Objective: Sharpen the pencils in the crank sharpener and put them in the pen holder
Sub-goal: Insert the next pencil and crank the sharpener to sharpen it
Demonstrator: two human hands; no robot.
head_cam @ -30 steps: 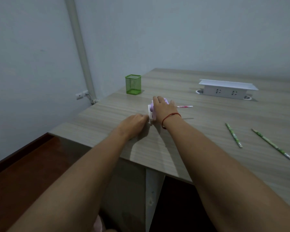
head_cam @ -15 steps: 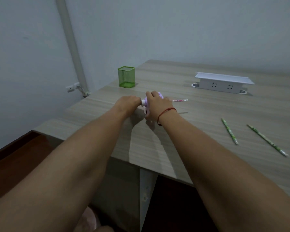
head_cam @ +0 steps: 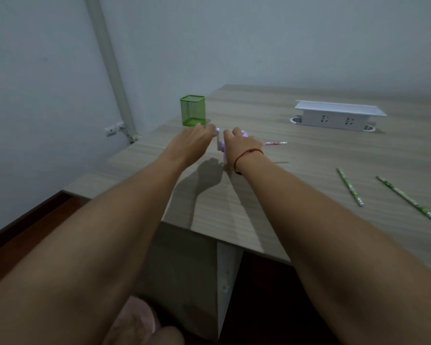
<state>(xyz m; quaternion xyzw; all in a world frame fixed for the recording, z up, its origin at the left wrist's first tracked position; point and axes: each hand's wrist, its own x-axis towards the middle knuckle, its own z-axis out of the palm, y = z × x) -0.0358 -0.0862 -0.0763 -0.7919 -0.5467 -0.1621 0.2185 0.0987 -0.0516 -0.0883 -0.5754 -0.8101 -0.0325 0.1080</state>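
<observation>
Crank sharpener [head_cam: 221,147], lilac, held by both hands near the left edge of the surface [head_cam: 284,185].

The left hand [head_cam: 194,141] pinches the white crank handle [head_cam: 217,136], which points upward. The right hand [head_cam: 239,148], with a red string at the wrist, is cupped over the sharpener body with its fingers curled round it. A pink pencil [head_cam: 275,143] sticks out level from the sharpener's right side. The green mesh pen holder [head_cam: 192,110] stands upright just behind the left hand. Two green pencils [head_cam: 349,186] [head_cam: 406,199] lie well apart to the right, and a white socket block [head_cam: 339,117] sits at the back.
</observation>
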